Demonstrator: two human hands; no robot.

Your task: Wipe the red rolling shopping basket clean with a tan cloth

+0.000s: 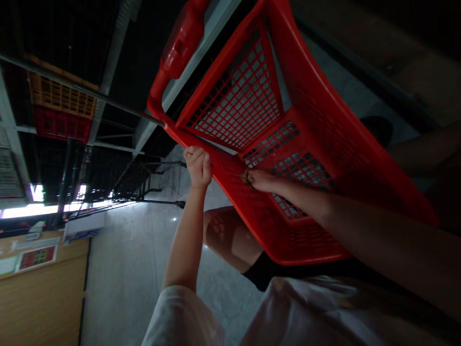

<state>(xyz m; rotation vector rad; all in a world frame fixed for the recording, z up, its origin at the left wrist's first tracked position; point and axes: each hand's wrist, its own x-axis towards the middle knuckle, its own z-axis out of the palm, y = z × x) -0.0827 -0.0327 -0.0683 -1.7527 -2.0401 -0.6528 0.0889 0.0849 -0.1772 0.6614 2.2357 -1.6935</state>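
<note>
A red plastic shopping cart [306,144] with mesh panels is tilted in front of my body. My left hand [198,166] is closed around its near rim, thumb on top. Inside the basket, my right hand [260,179] is closed against the lower part of the near side wall. Something small and brownish shows at its fingertips, too dark to name. The cart's red handle [182,43] rises at the upper left, and a mesh flap [237,86] lies below it. My bare knee [226,233] is close beneath the rim.
Stacked yellow [61,91] and red crates [62,124] stand on a dark metal rack [118,96] at the left. A brown board with papers [39,298] is at the lower left, beside the grey concrete floor [118,274].
</note>
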